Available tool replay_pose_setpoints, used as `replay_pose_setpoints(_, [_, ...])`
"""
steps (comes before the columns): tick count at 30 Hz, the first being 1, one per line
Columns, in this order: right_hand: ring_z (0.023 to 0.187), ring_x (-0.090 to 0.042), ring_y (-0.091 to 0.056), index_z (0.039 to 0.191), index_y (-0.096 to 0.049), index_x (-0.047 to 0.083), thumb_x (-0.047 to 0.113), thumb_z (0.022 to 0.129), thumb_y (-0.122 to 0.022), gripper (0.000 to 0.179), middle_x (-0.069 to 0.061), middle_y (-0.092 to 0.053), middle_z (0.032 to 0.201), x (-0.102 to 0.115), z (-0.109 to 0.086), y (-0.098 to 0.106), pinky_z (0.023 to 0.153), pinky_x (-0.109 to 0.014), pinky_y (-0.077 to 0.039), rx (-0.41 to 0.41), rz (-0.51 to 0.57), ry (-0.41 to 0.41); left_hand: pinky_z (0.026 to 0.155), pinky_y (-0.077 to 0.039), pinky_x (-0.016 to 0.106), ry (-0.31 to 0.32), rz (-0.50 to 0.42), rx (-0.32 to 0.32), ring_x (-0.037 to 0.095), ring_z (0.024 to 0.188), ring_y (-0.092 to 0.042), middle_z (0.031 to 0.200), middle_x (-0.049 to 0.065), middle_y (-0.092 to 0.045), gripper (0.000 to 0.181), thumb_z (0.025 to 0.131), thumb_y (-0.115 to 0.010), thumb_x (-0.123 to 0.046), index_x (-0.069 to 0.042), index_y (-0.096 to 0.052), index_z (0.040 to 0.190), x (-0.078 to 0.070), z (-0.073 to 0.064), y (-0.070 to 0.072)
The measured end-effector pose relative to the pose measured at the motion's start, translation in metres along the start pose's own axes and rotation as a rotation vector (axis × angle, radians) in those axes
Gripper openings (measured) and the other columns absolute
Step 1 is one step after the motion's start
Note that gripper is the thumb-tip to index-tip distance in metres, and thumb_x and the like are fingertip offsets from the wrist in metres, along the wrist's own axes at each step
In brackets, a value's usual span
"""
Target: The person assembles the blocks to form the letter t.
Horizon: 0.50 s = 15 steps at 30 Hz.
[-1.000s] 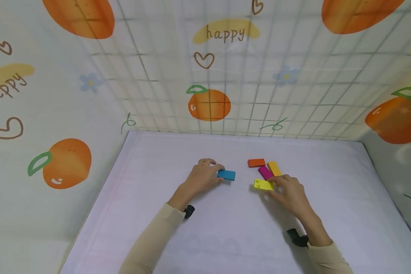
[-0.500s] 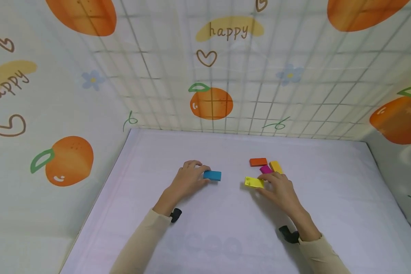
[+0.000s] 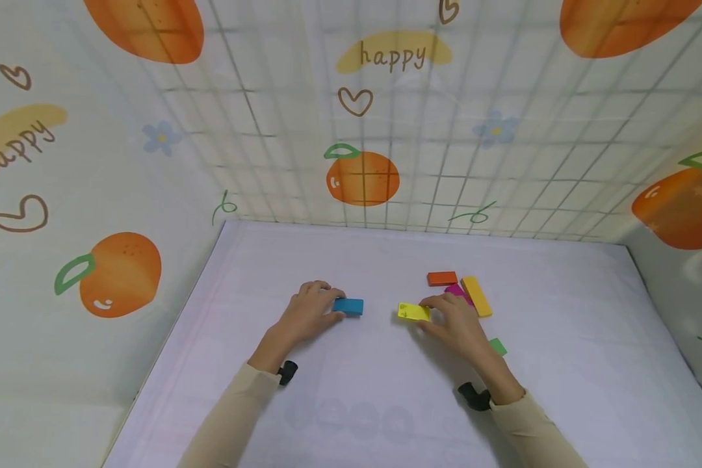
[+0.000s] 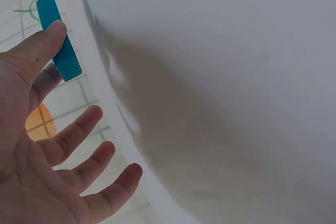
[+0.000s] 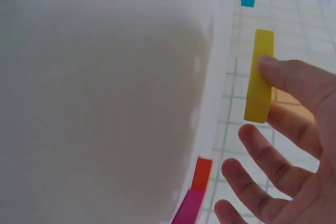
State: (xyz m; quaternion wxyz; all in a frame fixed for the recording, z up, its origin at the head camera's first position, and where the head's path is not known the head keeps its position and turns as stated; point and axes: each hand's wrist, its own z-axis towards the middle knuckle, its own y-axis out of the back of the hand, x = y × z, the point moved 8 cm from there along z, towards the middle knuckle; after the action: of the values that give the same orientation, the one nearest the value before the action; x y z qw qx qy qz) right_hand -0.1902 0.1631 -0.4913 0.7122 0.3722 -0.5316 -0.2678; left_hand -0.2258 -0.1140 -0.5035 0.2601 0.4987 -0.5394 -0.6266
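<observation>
My left hand [image 3: 305,313] pinches a flat blue block [image 3: 350,307] by its left end, between thumb and index finger. In the left wrist view the other fingers spread free below the blue block [image 4: 58,38]. Opposite it, my right hand [image 3: 457,325] pinches a bright yellow block [image 3: 411,311] by its right end, and a shadow falls on the table beneath. Faint marks show on this block's top. The right wrist view has the thumb across the yellow block [image 5: 259,77], the remaining fingers apart from it. A short gap separates the two held blocks.
Behind my right hand lie an orange-red block [image 3: 442,279], a magenta block [image 3: 455,290] partly hidden by the fingers, and an amber block [image 3: 476,296]. A green block [image 3: 498,347] shows beside my right wrist. A printed cloth wall [image 3: 269,175] rises behind the white table [image 3: 257,260].
Both hands have moved left across the table with their blocks, the blue one and the yellow one. The green block has come into sight beside the right wrist, and more of the amber block shows.
</observation>
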Motion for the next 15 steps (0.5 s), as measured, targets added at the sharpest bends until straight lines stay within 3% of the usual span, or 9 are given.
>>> replay_pose_setpoints(15, [0.096, -0.022, -0.055, 0.111, -0.073, 0.015, 0.027, 0.080, -0.086, 0.035, 0.000, -0.066, 0.104, 0.015, 0.015, -0.015, 0.083, -0.042, -0.047, 0.030, 0.026, 0.002, 0.100, -0.040, 0.059, 0.002, 0.031, 0.037, 0.039, 0.134, -0.037, 0.140, 0.010, -0.049, 0.041, 0.095, -0.069, -0.042, -0.030, -0.062, 0.133, 0.007, 0.003, -0.008])
